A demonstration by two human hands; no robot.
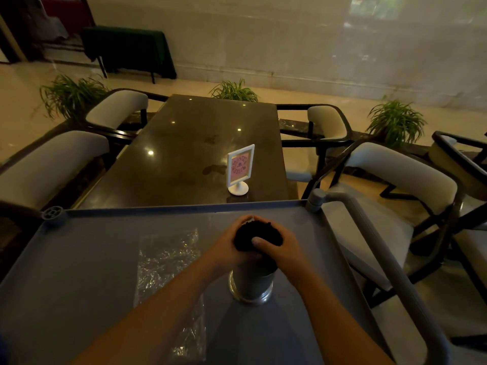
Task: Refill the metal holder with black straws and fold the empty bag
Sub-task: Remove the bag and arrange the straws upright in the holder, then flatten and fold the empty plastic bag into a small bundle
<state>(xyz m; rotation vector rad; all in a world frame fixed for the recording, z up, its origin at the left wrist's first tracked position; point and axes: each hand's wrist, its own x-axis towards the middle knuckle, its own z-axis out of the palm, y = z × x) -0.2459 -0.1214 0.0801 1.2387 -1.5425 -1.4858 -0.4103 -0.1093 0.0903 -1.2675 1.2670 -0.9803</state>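
At lower left of centre, the emptied bag [168, 267] was seen flat and unfolded on the grey cart [79, 259]. Rightward, the left grip [225, 250] and right grip [279, 245] were curled round the black straws [253, 231], which were set in the metal holder [250, 284]; refilling was judged nearly done, folding not begun.

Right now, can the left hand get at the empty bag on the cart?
Probably yes. The bag lies flat on the cart just left of the holder, with nothing lying on it. But the left hand grips the straws and would have to let go first.
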